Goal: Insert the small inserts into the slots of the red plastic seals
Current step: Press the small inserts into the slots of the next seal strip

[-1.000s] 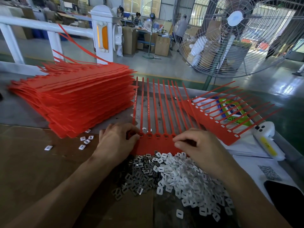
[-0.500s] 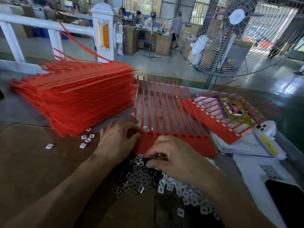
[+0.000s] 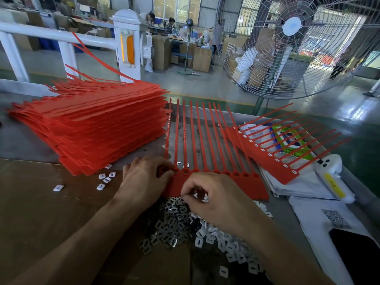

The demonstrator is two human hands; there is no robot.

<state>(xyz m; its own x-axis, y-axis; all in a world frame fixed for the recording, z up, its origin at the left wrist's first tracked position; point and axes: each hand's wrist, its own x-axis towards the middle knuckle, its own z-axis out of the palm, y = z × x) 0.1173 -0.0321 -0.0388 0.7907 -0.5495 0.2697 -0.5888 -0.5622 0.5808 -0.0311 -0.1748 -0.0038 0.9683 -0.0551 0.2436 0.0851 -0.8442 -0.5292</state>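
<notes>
One head-worn wide-angle view looks forward and down, close over the worktable [image 3: 287,210]

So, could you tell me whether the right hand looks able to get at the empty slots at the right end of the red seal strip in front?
Probably yes. The right hand is at the insert pile, beside the red seal strip. Its right-end slots lie uncovered, with nothing between them and the hand. The left hand grips the strip's far left end.
</notes>
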